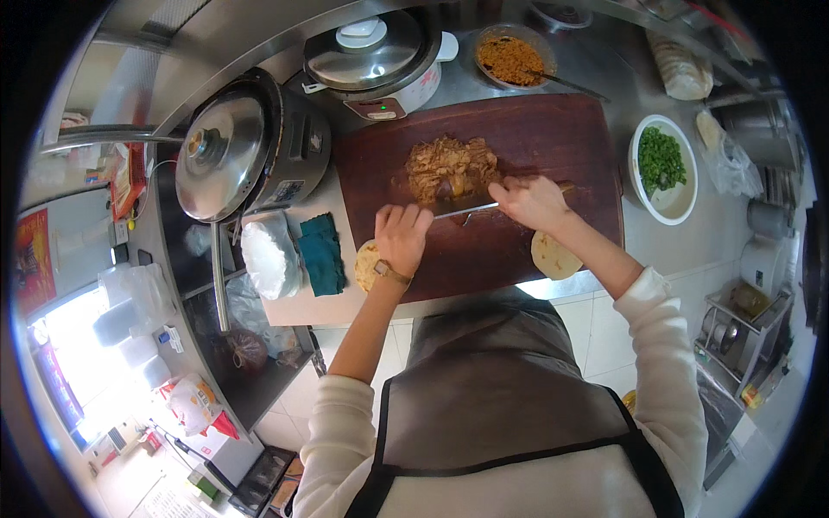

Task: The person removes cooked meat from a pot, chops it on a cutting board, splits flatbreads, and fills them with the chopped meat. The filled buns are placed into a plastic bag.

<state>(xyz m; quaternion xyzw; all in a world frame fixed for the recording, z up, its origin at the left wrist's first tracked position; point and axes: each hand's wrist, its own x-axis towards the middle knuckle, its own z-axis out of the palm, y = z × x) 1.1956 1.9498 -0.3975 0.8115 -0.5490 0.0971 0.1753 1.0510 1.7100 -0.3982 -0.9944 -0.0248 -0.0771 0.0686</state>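
Observation:
A pile of chopped brown cooked meat (pixel 451 166) lies on a dark reddish-brown cutting board (pixel 553 129). Just on the near side of the pile, a knife (pixel 465 211) spans the gap between my hands, its blade seen almost edge-on. My right hand (pixel 531 205) is closed around its right end, where the handle is hidden. At its left end, the curled fingers of my left hand (pixel 401 237) grip the blade. One round flatbread (pixel 367 265) is partly covered by my left wrist. Another flatbread (pixel 554 257) rests under my right forearm.
Left of the board stand a lidded pot (pixel 298 147), a white plastic bag (pixel 270 255) and a dark green cloth (pixel 322 255). Behind it are a rice cooker (pixel 406 91) and a bowl of orange-brown crumbly food (pixel 514 59). A white bowl (pixel 635 164) with chopped greens stands right.

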